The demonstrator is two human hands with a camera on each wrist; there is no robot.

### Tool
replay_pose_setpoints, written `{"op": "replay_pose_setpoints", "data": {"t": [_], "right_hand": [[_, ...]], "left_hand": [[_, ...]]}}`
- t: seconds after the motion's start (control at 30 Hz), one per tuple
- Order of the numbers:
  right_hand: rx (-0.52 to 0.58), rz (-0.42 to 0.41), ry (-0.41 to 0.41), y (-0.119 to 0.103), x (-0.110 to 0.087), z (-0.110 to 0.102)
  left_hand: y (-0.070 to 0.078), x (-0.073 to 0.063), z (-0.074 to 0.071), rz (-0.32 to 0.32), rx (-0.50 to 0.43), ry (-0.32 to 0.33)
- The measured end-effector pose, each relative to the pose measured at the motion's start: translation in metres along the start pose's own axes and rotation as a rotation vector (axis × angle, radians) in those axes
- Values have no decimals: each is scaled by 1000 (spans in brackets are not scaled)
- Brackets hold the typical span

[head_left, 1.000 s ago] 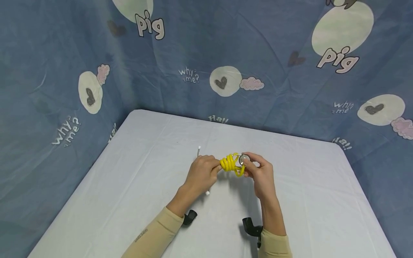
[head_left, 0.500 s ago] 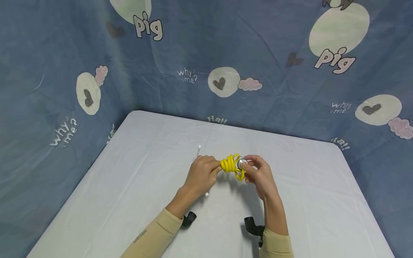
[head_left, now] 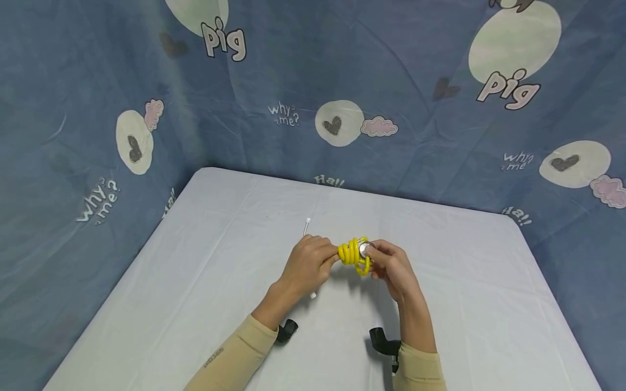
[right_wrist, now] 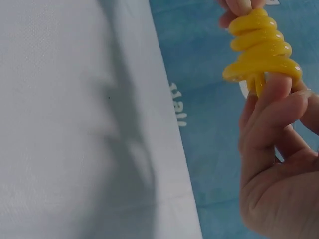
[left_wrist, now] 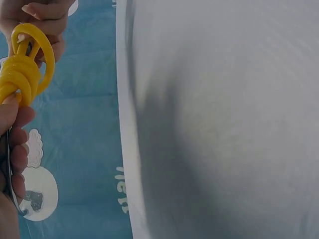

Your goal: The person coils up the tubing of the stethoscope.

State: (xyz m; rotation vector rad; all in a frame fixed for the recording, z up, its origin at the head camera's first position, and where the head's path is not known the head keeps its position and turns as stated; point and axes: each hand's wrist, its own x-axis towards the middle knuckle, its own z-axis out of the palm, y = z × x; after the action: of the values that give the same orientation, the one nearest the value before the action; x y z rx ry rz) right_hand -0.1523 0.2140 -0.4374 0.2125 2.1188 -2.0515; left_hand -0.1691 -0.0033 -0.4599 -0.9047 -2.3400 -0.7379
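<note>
Between the two hands, above the table, is a stethoscope whose yellow tubing (head_left: 348, 252) is wound in several tight coils. My left hand (head_left: 308, 263) grips its metal ear tubes just left of the coils. One white ear tip (head_left: 308, 220) pokes out beyond that hand, and another shows below it. With thumb and fingers, my right hand (head_left: 400, 274) holds the round metal chest piece (head_left: 364, 248) against the right end of the coils, where a yellow loop hangs. In the left wrist view a metal ear tube (left_wrist: 9, 169) lies along the left palm. Curled right fingers (right_wrist: 269, 119) touch the lowest coil in the right wrist view.
A white cloth covers the table (head_left: 235, 233). Blue printed fabric (head_left: 274, 65) hangs behind and to the sides. Black wrist mounts (head_left: 383, 343) sit at both forearms, near the tan sleeves (head_left: 235, 353).
The right hand has shifted slightly left and down, bringing the chest piece closer to the coils. The left hand keeps its grip, and the upper ear tip has moved slightly right.
</note>
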Motion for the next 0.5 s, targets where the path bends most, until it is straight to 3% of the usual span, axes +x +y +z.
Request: {"op": "replay_pose_setpoints", "data": {"t": [0.27, 0.5], "right_hand": [[-115, -18, 147, -3, 0, 5], [-126, -15, 216, -1, 0, 5]], "left_hand": [[0, 0, 0, -12, 7, -10], [1, 0, -1, -28, 6, -50]]}}
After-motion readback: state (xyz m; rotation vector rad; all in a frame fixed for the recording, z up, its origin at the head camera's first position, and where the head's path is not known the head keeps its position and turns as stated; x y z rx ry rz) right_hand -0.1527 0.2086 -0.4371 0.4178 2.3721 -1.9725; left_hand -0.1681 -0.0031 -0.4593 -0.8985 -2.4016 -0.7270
